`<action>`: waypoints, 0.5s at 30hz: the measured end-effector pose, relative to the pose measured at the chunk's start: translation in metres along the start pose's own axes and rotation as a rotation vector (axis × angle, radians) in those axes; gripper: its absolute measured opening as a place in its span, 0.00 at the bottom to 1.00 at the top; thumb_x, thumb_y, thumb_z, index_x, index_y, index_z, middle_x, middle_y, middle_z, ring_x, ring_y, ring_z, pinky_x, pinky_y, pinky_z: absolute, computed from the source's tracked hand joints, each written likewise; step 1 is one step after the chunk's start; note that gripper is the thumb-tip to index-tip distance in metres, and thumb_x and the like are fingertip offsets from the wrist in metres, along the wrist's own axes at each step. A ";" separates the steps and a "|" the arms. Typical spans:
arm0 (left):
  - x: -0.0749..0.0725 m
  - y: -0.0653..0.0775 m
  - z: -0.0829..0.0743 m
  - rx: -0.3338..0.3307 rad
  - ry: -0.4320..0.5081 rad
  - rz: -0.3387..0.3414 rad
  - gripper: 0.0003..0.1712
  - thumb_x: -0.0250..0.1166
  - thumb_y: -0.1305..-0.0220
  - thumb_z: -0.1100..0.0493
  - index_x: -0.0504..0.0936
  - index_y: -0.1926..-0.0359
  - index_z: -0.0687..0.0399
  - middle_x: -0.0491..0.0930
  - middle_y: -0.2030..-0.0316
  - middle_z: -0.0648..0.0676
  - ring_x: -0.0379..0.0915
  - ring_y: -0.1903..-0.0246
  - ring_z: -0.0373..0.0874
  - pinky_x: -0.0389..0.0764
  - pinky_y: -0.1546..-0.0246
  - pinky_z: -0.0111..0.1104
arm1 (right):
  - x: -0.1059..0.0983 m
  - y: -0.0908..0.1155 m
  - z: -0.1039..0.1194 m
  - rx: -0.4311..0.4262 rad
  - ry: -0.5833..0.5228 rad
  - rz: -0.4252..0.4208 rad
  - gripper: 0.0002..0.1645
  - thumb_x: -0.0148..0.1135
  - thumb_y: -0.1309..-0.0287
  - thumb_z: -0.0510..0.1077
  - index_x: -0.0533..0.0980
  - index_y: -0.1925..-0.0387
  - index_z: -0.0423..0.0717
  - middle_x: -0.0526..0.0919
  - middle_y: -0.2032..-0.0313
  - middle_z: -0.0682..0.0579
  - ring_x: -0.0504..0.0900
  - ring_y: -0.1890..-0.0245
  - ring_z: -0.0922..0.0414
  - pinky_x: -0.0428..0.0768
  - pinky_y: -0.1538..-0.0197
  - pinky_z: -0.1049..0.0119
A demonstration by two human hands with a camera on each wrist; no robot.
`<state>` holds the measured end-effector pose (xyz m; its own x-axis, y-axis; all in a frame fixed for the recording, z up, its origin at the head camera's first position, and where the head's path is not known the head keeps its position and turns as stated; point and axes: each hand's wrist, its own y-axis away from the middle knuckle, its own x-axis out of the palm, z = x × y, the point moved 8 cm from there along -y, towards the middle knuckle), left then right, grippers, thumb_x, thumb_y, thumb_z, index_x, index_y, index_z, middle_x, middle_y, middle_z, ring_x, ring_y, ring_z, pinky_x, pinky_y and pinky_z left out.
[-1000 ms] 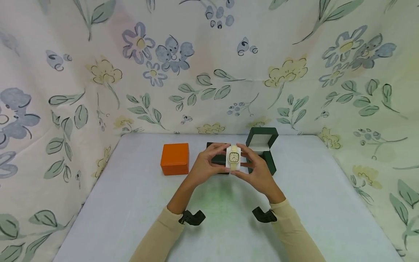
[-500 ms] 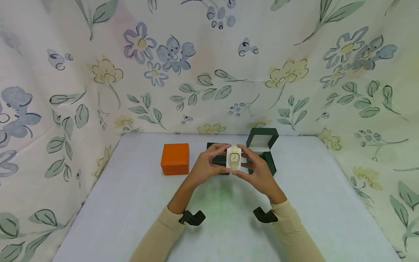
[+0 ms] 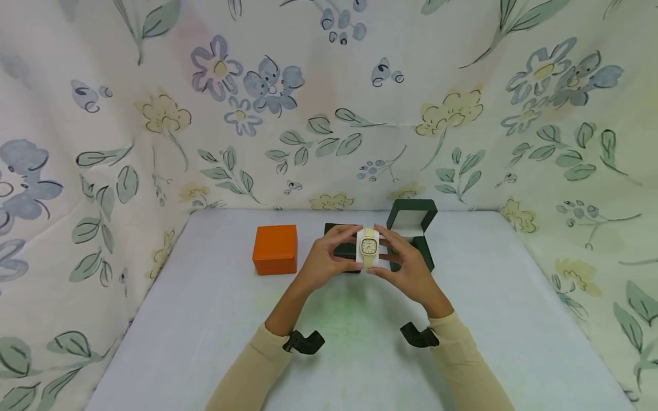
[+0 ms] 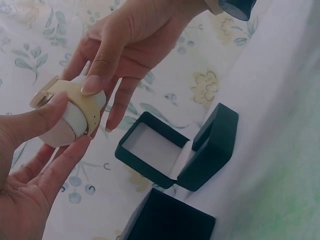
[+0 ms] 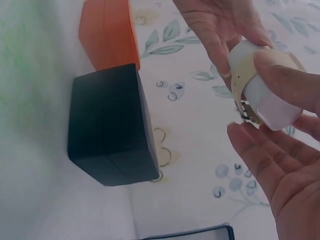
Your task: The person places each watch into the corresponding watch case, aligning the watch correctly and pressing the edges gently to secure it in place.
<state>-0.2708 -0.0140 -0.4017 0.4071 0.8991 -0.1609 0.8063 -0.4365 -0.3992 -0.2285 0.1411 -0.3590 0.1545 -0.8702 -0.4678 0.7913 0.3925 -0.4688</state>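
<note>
A wristwatch (image 3: 368, 246) with a cream strap and a squarish pale dial is wrapped round a white cushion (image 4: 75, 120). Both hands hold it up above the table, its dial facing the head camera. My left hand (image 3: 329, 251) grips the left side between thumb and fingers, and my right hand (image 3: 408, 265) grips the right side the same way. Seen from the right wrist, the strap's buckle (image 5: 245, 111) hangs at the back of the cushion. Behind the hands are an open green watch box (image 4: 207, 155) with a pale lining and a closed dark box (image 3: 344, 249), partly hidden.
An orange box (image 3: 275, 251) stands closed on the white table (image 3: 205, 319), left of the dark box. Floral cloth (image 3: 329, 103) hangs behind and at both sides. Black camera mounts sit at the left wrist (image 3: 303, 342) and right wrist (image 3: 418, 335).
Both hands and the watch have drifted very slightly to the right; the hold on it is the same. The boxes have stayed in place.
</note>
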 end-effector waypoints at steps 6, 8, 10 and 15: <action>0.003 0.000 0.009 -0.034 -0.010 -0.045 0.43 0.76 0.43 0.67 0.73 0.28 0.40 0.69 0.34 0.48 0.74 0.41 0.48 0.87 0.54 0.38 | -0.002 -0.001 -0.004 0.024 0.012 0.011 0.53 0.75 0.52 0.25 0.60 0.26 0.34 0.68 0.32 0.33 0.77 0.39 0.38 0.84 0.46 0.48; 0.005 0.000 0.014 -0.046 -0.016 -0.057 0.43 0.76 0.43 0.66 0.72 0.27 0.41 0.69 0.34 0.46 0.74 0.41 0.48 0.87 0.54 0.38 | -0.003 0.001 -0.007 0.027 0.010 0.015 0.53 0.74 0.51 0.25 0.60 0.25 0.34 0.68 0.32 0.31 0.76 0.39 0.37 0.83 0.46 0.46; 0.008 0.001 0.018 -0.057 -0.025 -0.064 0.44 0.76 0.43 0.66 0.72 0.27 0.42 0.69 0.34 0.45 0.74 0.41 0.49 0.87 0.54 0.37 | -0.005 0.003 -0.012 0.032 0.007 0.020 0.53 0.74 0.51 0.25 0.60 0.25 0.34 0.68 0.31 0.32 0.76 0.39 0.37 0.83 0.46 0.44; 0.013 -0.001 0.025 -0.074 -0.047 -0.070 0.43 0.76 0.43 0.66 0.71 0.27 0.46 0.70 0.33 0.47 0.75 0.41 0.52 0.87 0.54 0.35 | -0.008 0.006 -0.023 0.047 -0.003 0.033 0.53 0.74 0.51 0.26 0.60 0.25 0.35 0.68 0.32 0.35 0.76 0.40 0.37 0.82 0.45 0.42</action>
<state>-0.2767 -0.0007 -0.4260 0.3296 0.9273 -0.1776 0.8621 -0.3723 -0.3437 -0.2387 0.1574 -0.3758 0.1830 -0.8579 -0.4802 0.8127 0.4069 -0.4171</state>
